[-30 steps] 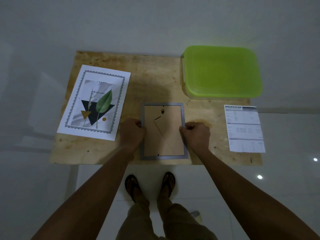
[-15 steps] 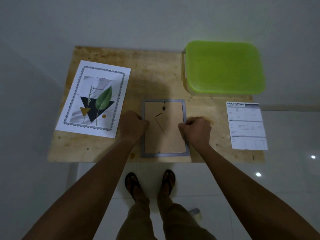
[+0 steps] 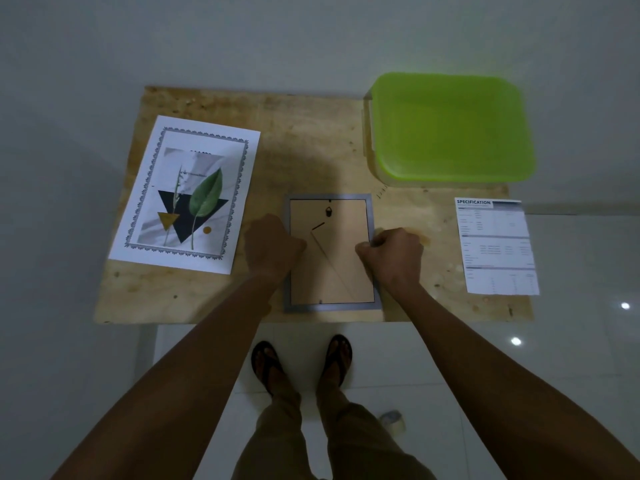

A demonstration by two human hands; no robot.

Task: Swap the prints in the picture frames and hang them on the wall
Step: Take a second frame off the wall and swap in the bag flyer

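Creeping inward, our left hand (image 3: 272, 245) and right hand (image 3: 394, 252) curl their fingers (image 3: 366, 249) over the side edges of the face-down picture frame (image 3: 329, 308) at the tabletop's (image 3: 311, 140) front; we're likely freeing its backing (image 3: 332, 271).

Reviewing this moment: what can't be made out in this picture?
Head view only.
Front of the picture frame and any print inside: face down against the table.
The frame's side edges at mid-height: covered by the left hand and right hand.
Body text of the specification sheet: too small, dim.
Contents of the green-lidded box: hidden by its opaque lid.
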